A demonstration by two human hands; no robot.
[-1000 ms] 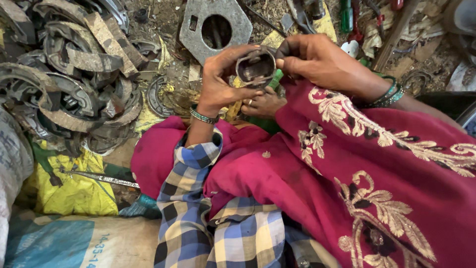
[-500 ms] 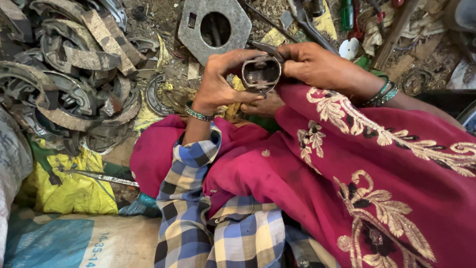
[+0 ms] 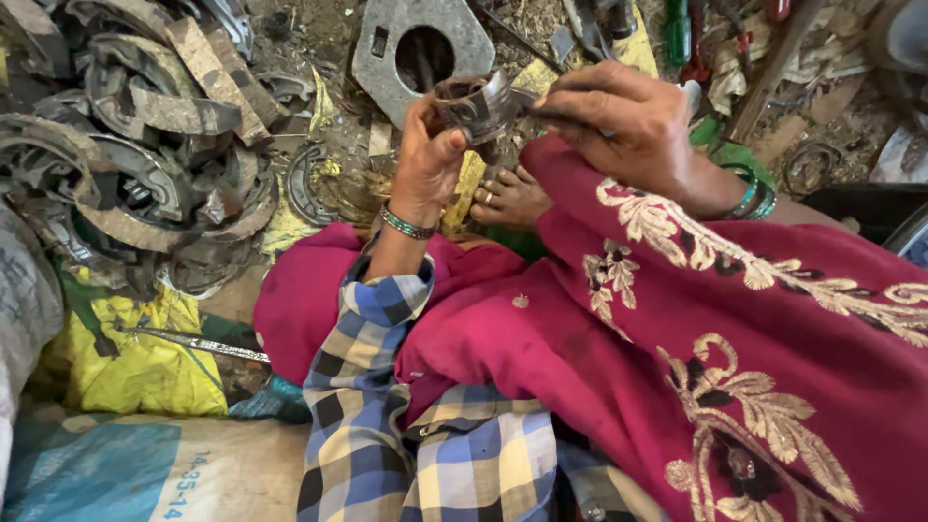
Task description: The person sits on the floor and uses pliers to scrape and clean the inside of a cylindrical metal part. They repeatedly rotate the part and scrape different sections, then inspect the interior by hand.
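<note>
- Two bare hands meet on one part: a short, dark grey metal cylinder with grooved outer wall, hollow inside (image 3: pixel 476 104), held up above the lap.
- Left hand (image 3: pixel 425 159): fingers curled shut round the near and lower side of the cylinder, thumb up against its wall; a green beaded bangle (image 3: pixel 406 223) sits at the wrist, above a blue, white and yellow checked sleeve (image 3: pixel 372 319).
- Right hand (image 3: pixel 619 121): fingers closed in a pinch on the cylinder's right edge, palm turned down; whether a small tool lies between the fingertips cannot be told. Green bangles (image 3: pixel 752 193) at this wrist.
- Change from half a second ago: the cylinder's open mouth faced the camera then; now it is tilted, so the grooved side wall shows more. Both hands sit higher in the view, closer to the flat grey metal plate with a round hole (image 3: pixel 387 48) on the ground, and the left thumb has shifted onto the wall.
- Below the hands: a bare foot (image 3: pixel 507 198) on the ground, toes showing, and magenta cloth with gold embroidery (image 3: pixel 677 338) across the lap.
- Left of view: a heap of curved, rusty brake-shoe-like metal pieces (image 3: pixel 126 145); a yellow bag (image 3: pixel 145 372) lies below it, unchanged.
</note>
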